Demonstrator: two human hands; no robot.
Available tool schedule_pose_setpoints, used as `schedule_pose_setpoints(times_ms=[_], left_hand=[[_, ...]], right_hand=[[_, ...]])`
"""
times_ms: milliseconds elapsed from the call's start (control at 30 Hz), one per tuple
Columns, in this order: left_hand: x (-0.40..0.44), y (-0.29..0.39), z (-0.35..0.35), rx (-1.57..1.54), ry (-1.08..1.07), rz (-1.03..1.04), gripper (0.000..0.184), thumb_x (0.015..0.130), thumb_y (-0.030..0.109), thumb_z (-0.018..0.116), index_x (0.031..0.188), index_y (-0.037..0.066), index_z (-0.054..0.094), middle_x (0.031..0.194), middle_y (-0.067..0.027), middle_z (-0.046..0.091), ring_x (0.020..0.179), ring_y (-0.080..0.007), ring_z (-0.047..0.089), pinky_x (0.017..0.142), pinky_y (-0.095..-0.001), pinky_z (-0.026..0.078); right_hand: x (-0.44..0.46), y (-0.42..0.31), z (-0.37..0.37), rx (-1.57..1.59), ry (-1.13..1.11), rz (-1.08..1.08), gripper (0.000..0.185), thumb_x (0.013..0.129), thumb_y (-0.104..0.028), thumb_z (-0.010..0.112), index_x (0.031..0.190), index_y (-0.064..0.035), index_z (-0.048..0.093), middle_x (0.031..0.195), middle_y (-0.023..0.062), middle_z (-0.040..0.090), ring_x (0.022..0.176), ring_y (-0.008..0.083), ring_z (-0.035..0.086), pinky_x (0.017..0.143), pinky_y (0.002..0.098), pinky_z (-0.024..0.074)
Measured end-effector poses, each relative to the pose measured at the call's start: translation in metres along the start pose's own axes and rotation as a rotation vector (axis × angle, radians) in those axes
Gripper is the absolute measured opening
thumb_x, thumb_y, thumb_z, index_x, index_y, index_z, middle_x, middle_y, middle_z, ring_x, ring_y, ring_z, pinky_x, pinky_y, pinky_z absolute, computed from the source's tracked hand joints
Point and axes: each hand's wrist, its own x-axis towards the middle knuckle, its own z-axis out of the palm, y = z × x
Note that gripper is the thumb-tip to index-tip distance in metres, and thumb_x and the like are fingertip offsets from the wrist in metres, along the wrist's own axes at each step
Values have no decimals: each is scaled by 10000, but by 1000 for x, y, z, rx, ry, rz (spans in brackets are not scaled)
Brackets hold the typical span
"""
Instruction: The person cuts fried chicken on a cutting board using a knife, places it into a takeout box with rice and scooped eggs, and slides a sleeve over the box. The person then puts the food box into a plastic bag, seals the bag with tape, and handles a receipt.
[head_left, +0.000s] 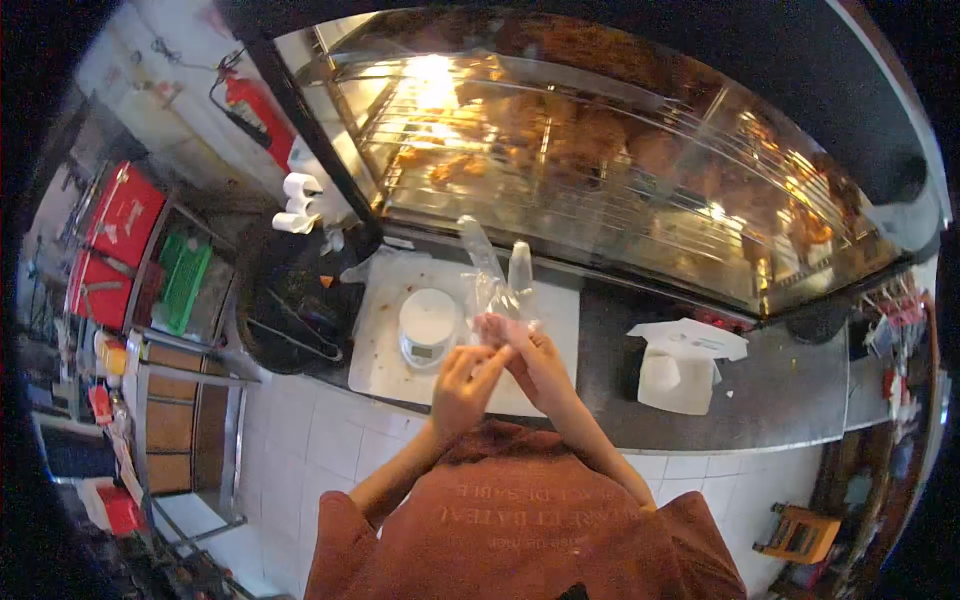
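Note:
My left hand and my right hand meet over the white board, close together. The fingers of my left hand are bent and pinch thin clear plastic, which spreads out ahead of both hands. My right hand also grips this plastic, its fingertips partly hidden under it. Something pinkish shows through the plastic at the fingertips; I cannot tell whether it is fingers or food. Left of the hands, a white kitchen scale stands on the cutting board. A small clear cup-like thing lies behind the plastic.
A glass-fronted warming cabinet with browned roast meat stands behind the counter. An open white takeaway box sits right. To the left are tongs on a dark round surface, a paper roll and a fire extinguisher.

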Motion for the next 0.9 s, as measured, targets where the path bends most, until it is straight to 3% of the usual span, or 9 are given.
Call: schedule_pose_setpoints(times_ms=[133,167,267,300,433,533,633,833,900], left_hand=[[-9,36,26,-147,-46,107,289,679,15,608,967,36,607,810,-66,533,698,-217,513,623,-290,439],[-10,44,35,-172,-53,132,292,678,15,608,969,39,609,810,-63,531,693,-214,512,620,-285,439],[-2,76,57,-356,-93,228,314,666,9,618,978,47,613,815,-54,531,695,-217,510,628,-297,440],[1,87,64,-356,-154,306,346,649,25,636,994,54,615,827,-51,537,721,-216,517,647,-305,437],[10,129,113,-588,-258,603,265,642,76,650,901,58,594,892,-75,533,842,-245,513,722,-346,431],[81,153,137,-694,-283,585,426,690,157,643,1062,56,463,1098,-147,462,1046,-322,436,904,-431,336],[146,150,214,-68,-273,818,624,775,344,558,1270,64,304,1338,-147,267,1272,-308,185,1047,-465,117],[198,98,264,241,-308,850,744,748,454,445,1358,133,165,1407,26,181,1293,-124,153,1071,-303,124],[191,78,248,360,-192,858,746,743,446,458,1351,112,182,1400,30,201,1288,-135,172,1065,-321,146]], right_hand=[[-18,-21,-28,649,-119,-40,638,821,-541,404,1275,-99,326,1305,169,320,1216,330,287,963,563,258],[-25,-35,-34,693,-57,-40,743,752,-673,351,1325,-209,254,1350,153,247,1230,376,228,922,642,223],[-52,-58,-58,633,-151,-221,799,724,-701,359,1353,-244,177,1355,133,238,1209,390,260,919,642,227],[-61,-67,-64,545,-84,-231,903,640,-762,404,1359,-294,123,1354,80,204,1113,338,362,837,553,373],[-106,-119,-85,296,147,-473,886,665,-752,383,1363,-263,141,1386,54,167,1130,288,357,807,493,412],[-139,-146,-138,357,386,-781,777,749,-662,389,1358,-225,185,1378,53,218,1139,279,373,805,474,426],[-178,-184,-175,385,297,-928,629,816,-524,423,1317,-173,278,1347,89,283,1146,298,383,875,545,371],[-180,-233,-216,340,554,-994,531,839,-462,442,1247,-128,379,1233,76,432,1085,216,446,824,430,452],[-166,-242,-219,57,627,-1090,550,834,-464,456,1227,-82,400,1222,99,434,1095,220,444,870,434,413]])
